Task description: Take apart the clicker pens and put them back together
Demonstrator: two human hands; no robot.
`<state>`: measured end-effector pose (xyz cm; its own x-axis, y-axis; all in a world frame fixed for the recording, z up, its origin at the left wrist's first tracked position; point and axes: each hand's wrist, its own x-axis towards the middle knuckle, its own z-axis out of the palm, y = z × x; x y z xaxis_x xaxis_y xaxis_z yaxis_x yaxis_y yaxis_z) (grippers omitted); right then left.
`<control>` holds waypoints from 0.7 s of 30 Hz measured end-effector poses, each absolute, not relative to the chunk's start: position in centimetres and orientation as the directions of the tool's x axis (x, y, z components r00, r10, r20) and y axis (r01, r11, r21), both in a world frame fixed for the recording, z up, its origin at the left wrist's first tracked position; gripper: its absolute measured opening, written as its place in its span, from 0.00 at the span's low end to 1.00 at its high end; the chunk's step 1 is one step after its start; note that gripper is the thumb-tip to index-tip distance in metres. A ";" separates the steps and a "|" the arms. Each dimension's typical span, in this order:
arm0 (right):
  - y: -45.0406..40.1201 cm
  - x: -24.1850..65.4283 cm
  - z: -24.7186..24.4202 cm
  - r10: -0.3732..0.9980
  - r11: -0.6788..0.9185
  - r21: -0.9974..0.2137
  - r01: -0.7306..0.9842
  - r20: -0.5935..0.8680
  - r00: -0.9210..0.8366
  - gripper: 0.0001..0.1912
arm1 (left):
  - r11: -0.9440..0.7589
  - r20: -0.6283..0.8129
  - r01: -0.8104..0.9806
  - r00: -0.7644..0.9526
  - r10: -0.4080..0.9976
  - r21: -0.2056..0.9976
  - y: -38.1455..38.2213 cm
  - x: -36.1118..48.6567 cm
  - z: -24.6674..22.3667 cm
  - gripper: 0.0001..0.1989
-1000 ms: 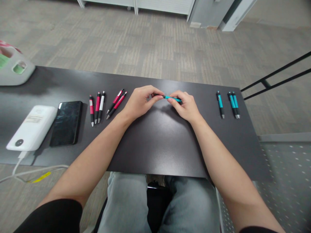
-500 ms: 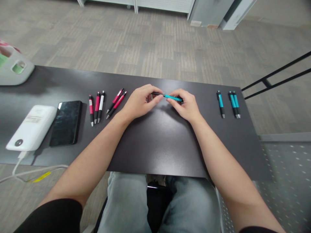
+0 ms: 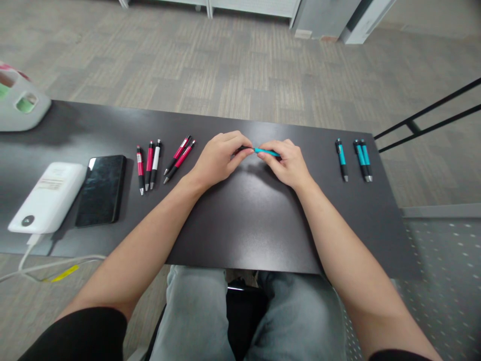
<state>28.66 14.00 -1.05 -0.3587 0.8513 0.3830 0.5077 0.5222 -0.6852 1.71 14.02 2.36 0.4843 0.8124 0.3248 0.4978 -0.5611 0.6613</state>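
Observation:
A teal pen (image 3: 269, 152) lies between my two hands above the dark table (image 3: 240, 220). My left hand (image 3: 221, 158) pinches its dark left end, which the fingers mostly cover. At the teal right part, my right hand (image 3: 286, 161) has thumb and fingers closed on the barrel. Left of my left hand lie two red pens (image 3: 182, 159), side by side and slanted. Farther left are two more red pens (image 3: 140, 169) and a white pen (image 3: 156, 163). On the right lie a single teal pen (image 3: 341, 159) and a pair of teal pens (image 3: 363, 160).
A black phone (image 3: 101, 190) and a white power bank (image 3: 48, 197) with a white cable (image 3: 24, 263) lie at the left. Behind them a white and green plastic container (image 3: 32, 113) stands at the far left. Black metal bars (image 3: 413, 126) rise beyond the right edge.
The fingertips of both hands have shifted slightly on the pen. Less of its dark left part shows between them, and my left fingers now reach near the teal barrel.

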 end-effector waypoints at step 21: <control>13.9 28.7 -0.9 0.878 0.479 -0.688 0.545 0.359 -0.318 0.31 | -0.436 0.279 0.415 0.387 0.879 0.799 14.4 0.9 2.3 0.14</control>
